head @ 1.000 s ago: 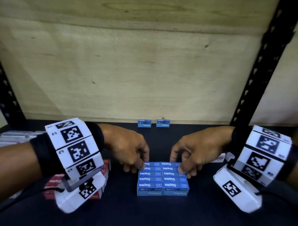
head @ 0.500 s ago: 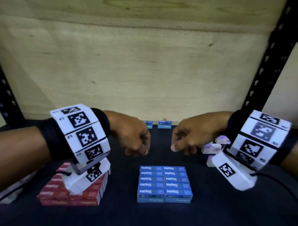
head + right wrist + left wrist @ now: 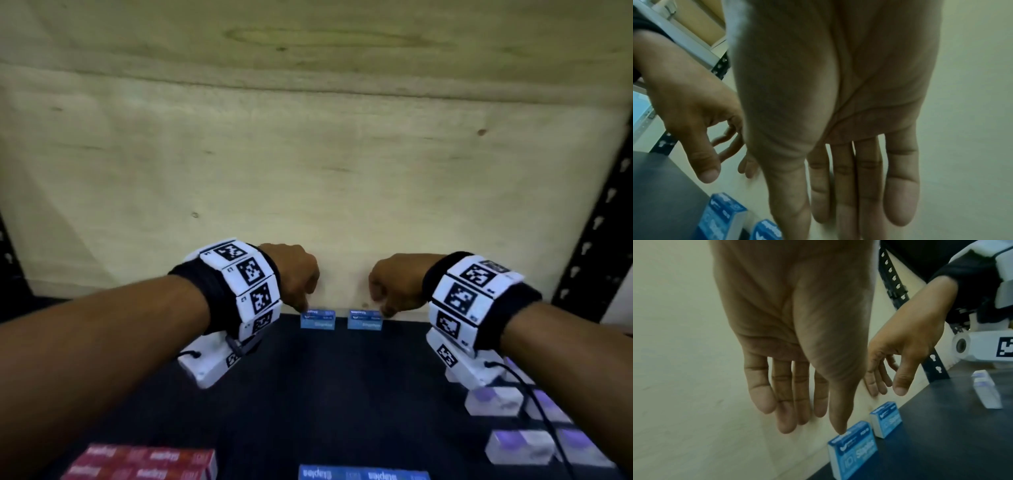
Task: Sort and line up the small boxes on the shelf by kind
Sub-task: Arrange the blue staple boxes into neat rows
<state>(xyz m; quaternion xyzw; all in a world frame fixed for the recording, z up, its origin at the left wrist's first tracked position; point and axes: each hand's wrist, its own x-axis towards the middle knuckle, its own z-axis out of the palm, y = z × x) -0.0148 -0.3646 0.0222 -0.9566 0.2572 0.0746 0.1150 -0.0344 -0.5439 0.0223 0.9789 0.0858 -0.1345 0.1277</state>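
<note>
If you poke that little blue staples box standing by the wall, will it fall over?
Probably. The left blue staples box stands upright on a narrow edge, so a poke could tip it. The wall close behind might stop a backward fall. It looks stiff cardboard, likely sliding on the dark shelf.

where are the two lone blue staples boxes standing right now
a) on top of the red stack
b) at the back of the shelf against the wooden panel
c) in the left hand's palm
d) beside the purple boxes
b: both blue staples boxes stand upright on the dark shelf against the wooden panel.
</note>
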